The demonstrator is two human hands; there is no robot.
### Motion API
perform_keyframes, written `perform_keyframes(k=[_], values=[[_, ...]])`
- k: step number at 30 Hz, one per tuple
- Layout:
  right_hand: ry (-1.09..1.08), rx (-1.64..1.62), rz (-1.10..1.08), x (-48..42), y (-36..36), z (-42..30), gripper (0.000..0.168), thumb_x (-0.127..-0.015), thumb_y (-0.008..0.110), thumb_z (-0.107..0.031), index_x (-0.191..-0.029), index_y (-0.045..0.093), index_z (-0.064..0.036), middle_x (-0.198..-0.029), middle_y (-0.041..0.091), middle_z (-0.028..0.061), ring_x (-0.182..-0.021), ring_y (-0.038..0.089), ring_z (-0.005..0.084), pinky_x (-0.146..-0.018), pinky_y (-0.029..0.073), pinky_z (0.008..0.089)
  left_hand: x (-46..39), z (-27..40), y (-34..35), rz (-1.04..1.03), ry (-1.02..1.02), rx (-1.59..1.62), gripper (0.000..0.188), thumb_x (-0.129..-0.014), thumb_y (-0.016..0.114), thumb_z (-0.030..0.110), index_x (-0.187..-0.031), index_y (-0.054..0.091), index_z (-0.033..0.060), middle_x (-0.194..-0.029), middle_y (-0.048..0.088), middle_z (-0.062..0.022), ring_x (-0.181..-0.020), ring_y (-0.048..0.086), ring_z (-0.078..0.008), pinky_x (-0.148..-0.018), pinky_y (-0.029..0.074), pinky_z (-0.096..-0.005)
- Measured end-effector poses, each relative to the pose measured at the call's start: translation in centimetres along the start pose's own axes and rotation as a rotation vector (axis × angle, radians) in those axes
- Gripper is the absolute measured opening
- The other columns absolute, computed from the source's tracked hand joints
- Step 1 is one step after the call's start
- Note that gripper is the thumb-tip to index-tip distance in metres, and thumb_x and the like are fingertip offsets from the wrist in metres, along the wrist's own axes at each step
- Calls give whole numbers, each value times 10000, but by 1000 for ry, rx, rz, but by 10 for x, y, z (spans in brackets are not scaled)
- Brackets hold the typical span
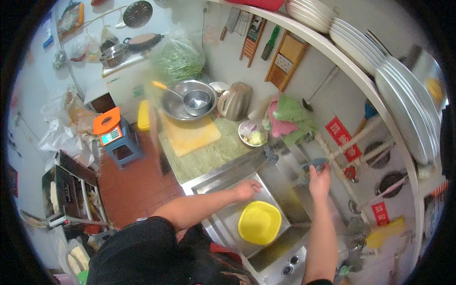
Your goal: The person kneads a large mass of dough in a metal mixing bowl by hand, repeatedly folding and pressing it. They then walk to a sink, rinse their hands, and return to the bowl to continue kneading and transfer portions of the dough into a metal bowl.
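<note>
A yellow plastic basin point(259, 223) stands in the stainless steel sink point(257, 178). My left hand point(247, 190), its fingers loosely curled, hovers above the sink just beyond the basin; whether it holds anything cannot be told. My right hand point(320, 174) reaches to the back of the sink, its fingertips at a small dark bluish object point(315, 163), blurred, so the grip on it is unclear. A dark scouring pad point(271, 155) lies at the sink's far rim.
On the green counter point(228, 156) are a yellow cutting board point(190, 135), a steel bowl point(171, 108) with a ladle, a kettle point(239, 101) and a small bowl of food point(253, 133). Pink and green cloths point(294, 112) hang behind. A plate shelf point(356, 76) curves along the right.
</note>
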State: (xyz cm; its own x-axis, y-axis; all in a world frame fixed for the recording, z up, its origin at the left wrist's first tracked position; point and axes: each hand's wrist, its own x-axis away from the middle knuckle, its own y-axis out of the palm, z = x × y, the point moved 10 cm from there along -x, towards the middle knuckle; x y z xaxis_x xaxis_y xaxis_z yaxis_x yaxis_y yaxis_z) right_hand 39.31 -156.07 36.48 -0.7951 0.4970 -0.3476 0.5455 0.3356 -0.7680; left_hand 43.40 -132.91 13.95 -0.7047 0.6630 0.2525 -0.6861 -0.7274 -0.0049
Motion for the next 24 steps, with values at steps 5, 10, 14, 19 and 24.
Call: perform_keyframes(k=[5, 10, 14, 19, 24], values=[[89, 206, 8, -11, -1, -27, 479, -881, 538, -200, -1287, 410, 21, -1170, 547, 266, -1055, 541, 410, -901, 426, 445, -146, -57, 59, -251, 101, 628, 168, -846, 573, 95, -999, 623, 47, -849, 637, -65, -754, 602, -158, -623, 500, -297], [-20, 270, -83, 5, -7, -4, 452, -904, 434, -89, -1342, 371, -3, -1305, 456, 251, -1150, 470, 435, -946, 389, 471, -153, -65, 123, -231, -228, 729, 210, -934, 484, 246, -949, 575, 57, -742, 563, -45, -618, 526, -156, -521, 433, -303], [-40, 171, -7, 10, -10, -12, 486, -903, 479, -71, -1364, 343, -7, -1290, 477, 219, -1019, 537, 314, -883, 428, 391, -139, -76, 155, -230, -548, 856, 305, -986, 385, 279, -835, 515, 49, -672, 503, -50, -532, 462, -159, -439, 379, -310], [358, -482, 232, 79, 41, 78, 172, -874, 548, -35, -1037, 493, -50, -820, 497, 9, -683, 462, 103, -586, 410, 228, -131, -82, 165, -221, -555, 811, 343, -986, 382, 285, -765, 501, 52, -653, 496, -72, -521, 462, -156, -416, 375, -286], [919, -1404, 59, 134, 237, 188, 72, -886, 499, -111, -905, 551, -65, -764, 555, 63, -690, 549, 209, -622, 468, 322, -155, -89, 137, 154, -137, -339, 225, -914, 514, 221, -978, 622, 35, -858, 633, -84, -785, 603, -246, -754, 484, -367]])
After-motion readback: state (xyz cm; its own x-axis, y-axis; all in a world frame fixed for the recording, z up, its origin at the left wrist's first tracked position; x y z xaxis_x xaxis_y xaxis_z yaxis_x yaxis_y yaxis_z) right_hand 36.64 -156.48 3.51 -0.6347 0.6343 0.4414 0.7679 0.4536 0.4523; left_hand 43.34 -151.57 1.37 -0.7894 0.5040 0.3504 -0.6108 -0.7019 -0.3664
